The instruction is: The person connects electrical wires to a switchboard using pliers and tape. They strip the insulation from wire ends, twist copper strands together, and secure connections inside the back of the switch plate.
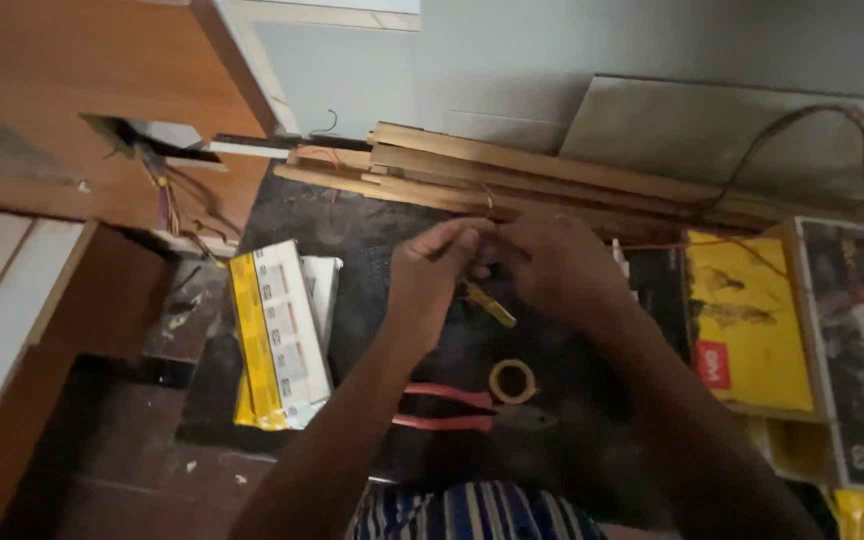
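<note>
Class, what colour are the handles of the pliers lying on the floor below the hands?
The pliers have red-pink handles, seen best in the head view, beside a roll of tape.

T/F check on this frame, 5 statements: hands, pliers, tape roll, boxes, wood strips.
1. Both hands meet over the dark floor, the left hand and right hand pinching a small yellow-handled tool between them. True.
2. The red-handled pliers are in the right hand. False: they lie on the floor below the hands, untouched.
3. A tape roll lies beside the pliers. True.
4. The yellow and white box lies right of the hands. False: it is on the left.
5. Wooden strips lie stacked beyond the hands, by the wall. True.
</note>
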